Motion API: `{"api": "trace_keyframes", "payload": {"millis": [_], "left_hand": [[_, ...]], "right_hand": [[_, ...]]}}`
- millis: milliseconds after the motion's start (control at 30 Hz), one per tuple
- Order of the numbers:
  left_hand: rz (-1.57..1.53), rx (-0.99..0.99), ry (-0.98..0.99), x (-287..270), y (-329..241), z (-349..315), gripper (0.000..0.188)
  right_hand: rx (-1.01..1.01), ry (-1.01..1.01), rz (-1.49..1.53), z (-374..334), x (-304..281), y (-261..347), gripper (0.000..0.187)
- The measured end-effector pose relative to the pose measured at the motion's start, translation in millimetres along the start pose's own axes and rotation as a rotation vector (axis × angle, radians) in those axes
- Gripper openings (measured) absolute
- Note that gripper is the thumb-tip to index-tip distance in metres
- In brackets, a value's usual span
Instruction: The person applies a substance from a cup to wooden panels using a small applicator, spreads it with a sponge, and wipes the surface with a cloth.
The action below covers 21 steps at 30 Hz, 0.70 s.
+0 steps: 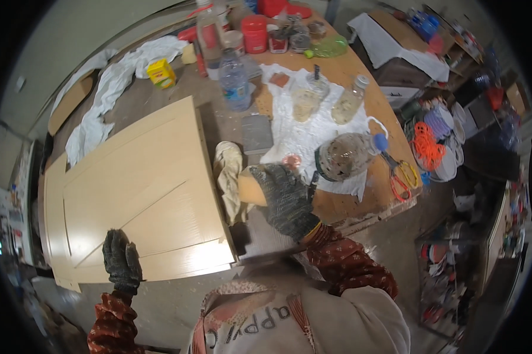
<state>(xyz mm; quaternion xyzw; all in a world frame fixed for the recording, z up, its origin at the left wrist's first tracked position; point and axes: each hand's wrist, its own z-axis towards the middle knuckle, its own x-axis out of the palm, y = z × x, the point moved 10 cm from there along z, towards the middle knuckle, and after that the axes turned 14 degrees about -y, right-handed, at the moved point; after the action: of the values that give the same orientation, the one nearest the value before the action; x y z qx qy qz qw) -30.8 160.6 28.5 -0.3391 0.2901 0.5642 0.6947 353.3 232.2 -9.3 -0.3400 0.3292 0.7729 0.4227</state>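
Note:
A cream panel (142, 183) like a cabinet door, with grooved lines, lies on the table. My left hand (122, 262), in a dark grey glove, rests on its near edge with the fingers stretched out. My right hand (285, 197), gloved the same, is closed on a tan pad (252, 190) to the right of the panel; its exact kind is unclear. Beside the pad lies a crumpled off-white cloth (227, 162). A grey square sheet (257, 134) lies farther back. To the right of this hand, a large clear bottle (344, 156) with a blue cap lies on its side.
A white cloth (284, 133) lies under jars and the bottle. Scissors (399, 177) lie at the table's right edge. Upright bottles (235, 85), a red tub (254, 34) and a yellow box (161, 74) stand farther back. Orange cord (428, 146) sits beyond the table at right.

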Motion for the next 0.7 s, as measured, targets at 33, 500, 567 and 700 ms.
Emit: {"api": "trace_keyframes", "payload": {"millis": [33, 500, 567, 700], "left_hand": [[0.071, 0.042, 0.084, 5.1, -4.5, 0.5, 0.045], [-0.270, 1.024, 0.356, 124.4, -378.0, 88.1, 0.074], [-0.191, 0.967, 0.574, 175.9, -379.3, 88.9, 0.081], [-0.194, 0.751, 0.902, 190.5, -381.1, 84.5, 0.086]], "right_hand": [[0.095, 0.067, 0.148, -1.6, -9.2, -0.5, 0.084], [0.516, -0.158, -0.359, -121.6, -87.8, -186.5, 0.031], [0.472, -0.044, -0.424, -119.5, -81.6, -193.7, 0.018], [0.532, -0.040, -0.497, -148.4, -100.8, -227.8, 0.017]]}}
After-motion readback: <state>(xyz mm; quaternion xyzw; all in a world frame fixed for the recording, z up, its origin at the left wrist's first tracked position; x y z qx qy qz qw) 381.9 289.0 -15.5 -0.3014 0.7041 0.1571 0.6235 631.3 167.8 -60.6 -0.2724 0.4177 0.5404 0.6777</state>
